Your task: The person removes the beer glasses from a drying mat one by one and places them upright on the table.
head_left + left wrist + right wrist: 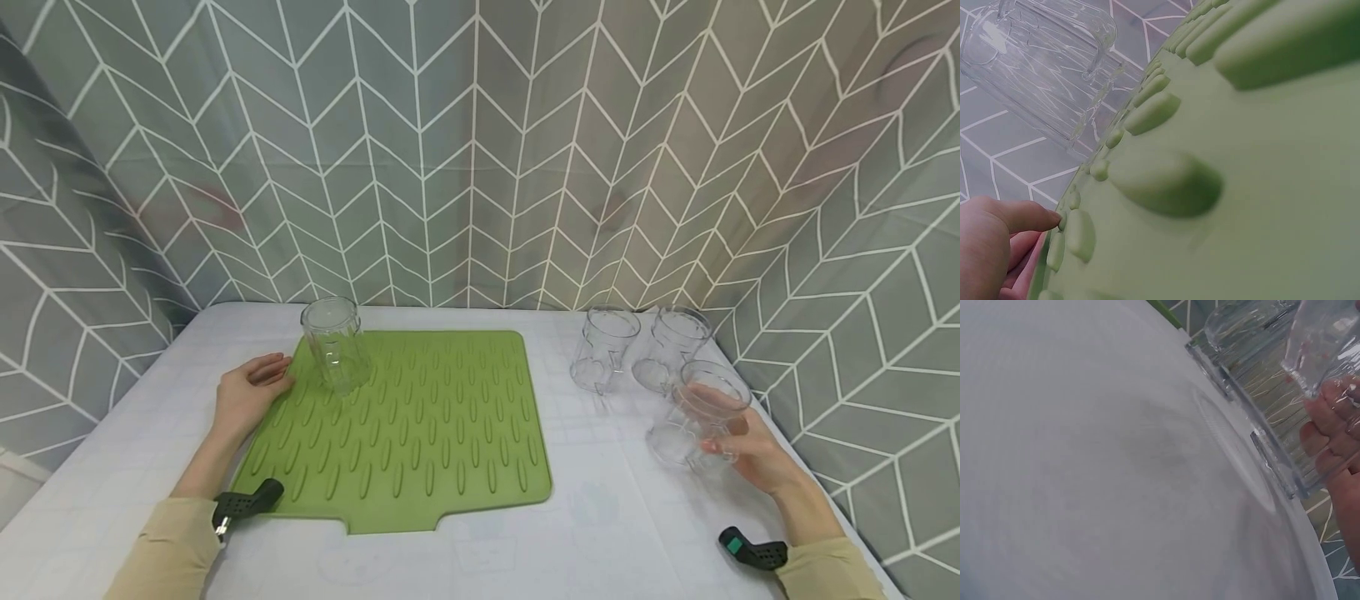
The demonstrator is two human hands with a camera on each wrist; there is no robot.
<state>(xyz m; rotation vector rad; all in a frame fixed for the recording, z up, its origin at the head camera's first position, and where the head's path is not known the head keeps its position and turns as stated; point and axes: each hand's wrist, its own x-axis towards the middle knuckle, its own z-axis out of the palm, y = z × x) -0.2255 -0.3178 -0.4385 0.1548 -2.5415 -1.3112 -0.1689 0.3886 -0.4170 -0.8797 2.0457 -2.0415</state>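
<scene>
My right hand (750, 450) grips a clear glass mug (686, 417) at the right of the table, with fingers behind its wall. In the right wrist view those fingers (1332, 425) show through the glass. Whether its lower end touches the cloth, I cannot tell. My left hand (251, 392) rests beside the left edge of a green ridged mat (442, 433). In the left wrist view its thumb (1035, 217) touches the mat's edge, and the other fingers are loosely bent. Another glass mug (333, 346) stands at the mat's far left corner, near the left hand.
Two more glass mugs, one (603, 354) on the left and one (670, 354) on the right, stand beyond the gripped mug. White cloth (600, 533) covers the table. A patterned grey curtain (450, 167) encloses the back and sides.
</scene>
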